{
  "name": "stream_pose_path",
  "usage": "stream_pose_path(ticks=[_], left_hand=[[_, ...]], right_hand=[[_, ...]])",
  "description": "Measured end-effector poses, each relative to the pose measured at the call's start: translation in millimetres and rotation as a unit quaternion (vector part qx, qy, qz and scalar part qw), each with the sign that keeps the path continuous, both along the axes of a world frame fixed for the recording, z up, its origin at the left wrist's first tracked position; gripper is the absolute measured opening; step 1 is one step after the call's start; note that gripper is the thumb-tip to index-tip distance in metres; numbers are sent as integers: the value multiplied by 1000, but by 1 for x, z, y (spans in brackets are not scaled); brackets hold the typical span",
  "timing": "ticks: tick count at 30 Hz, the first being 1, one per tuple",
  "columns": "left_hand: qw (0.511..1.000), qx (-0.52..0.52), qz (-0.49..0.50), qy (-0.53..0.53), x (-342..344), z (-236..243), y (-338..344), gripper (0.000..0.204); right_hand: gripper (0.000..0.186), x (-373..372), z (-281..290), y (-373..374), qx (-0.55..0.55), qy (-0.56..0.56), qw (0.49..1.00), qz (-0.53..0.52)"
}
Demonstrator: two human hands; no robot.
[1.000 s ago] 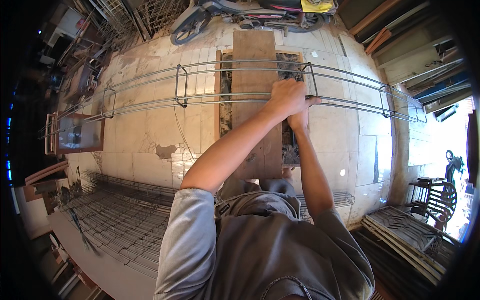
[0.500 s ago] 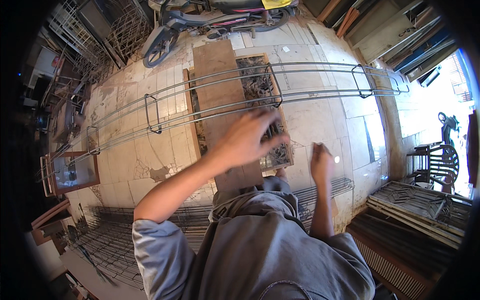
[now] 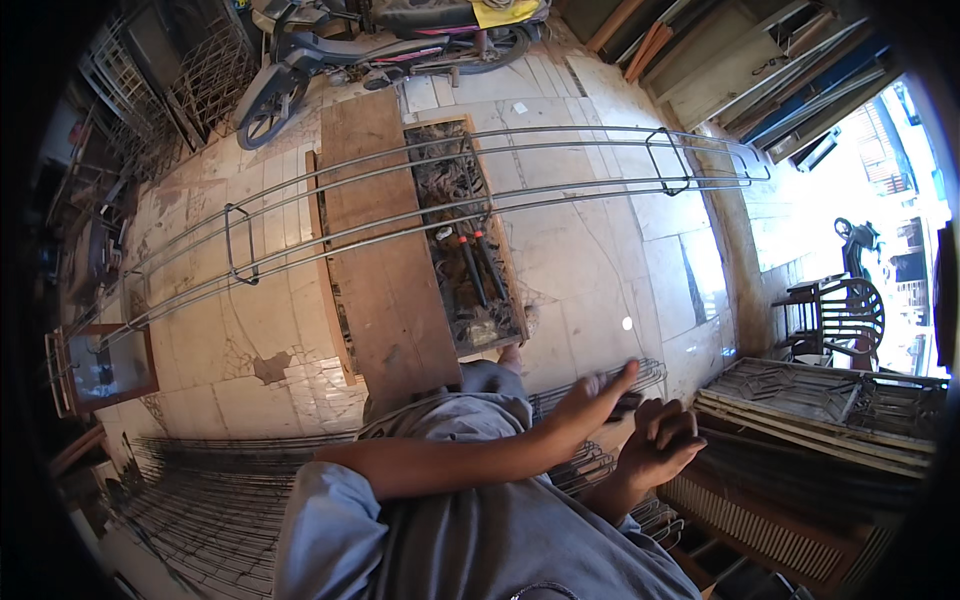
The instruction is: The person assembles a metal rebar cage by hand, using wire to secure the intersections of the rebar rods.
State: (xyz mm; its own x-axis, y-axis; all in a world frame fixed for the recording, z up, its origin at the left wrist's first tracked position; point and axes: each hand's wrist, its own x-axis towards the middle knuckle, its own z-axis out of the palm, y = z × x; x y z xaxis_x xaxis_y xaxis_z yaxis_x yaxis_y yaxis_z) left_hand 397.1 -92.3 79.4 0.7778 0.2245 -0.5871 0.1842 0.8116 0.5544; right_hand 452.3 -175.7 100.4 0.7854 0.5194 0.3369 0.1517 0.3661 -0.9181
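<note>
My left arm reaches across my body to the right, and my left hand is open, blurred, with thumb and fingers apart. Just beside it, my right hand is closed with curled fingers; anything inside them is hidden. Ahead of me lies a long cage of steel rods with rectangular wire stirrups around the rods. It rests across a wooden plank set over a shallow wooden tray. Neither hand touches the cage. A tool with two dark handles and red bands lies in the tray.
More rod cages lie low at my left and run behind me. A motorcycle stands at the back. Metal grilles are stacked at right, near a chair. A glass-paned frame is at far left.
My left hand has left the cage and swung right and toward me. My right hand has drawn back closer to my body. The view has shifted right, and the tool's handles now show uncovered.
</note>
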Motion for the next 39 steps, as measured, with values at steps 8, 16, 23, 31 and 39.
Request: stream_pose_path(ticks=[8,16,23,31,39], left_hand=[[940,-94,324,52,45,-22,74,51],[898,-124,403,-124,74,-46,74,48],[853,8,501,-147,99,-38,92,43],[803,52,580,-131,96,-28,99,45],[796,96,583,-132,89,-35,95,43]], right_hand=[[59,3,-4,-75,164,195,966,-35],[65,33,-15,-76,39,188,981,6],[56,81,-18,-88,11,271,961,53],[33,146,-42,-114,-84,346,934,21],[25,181,-60,-127,-150,375,912,70]])
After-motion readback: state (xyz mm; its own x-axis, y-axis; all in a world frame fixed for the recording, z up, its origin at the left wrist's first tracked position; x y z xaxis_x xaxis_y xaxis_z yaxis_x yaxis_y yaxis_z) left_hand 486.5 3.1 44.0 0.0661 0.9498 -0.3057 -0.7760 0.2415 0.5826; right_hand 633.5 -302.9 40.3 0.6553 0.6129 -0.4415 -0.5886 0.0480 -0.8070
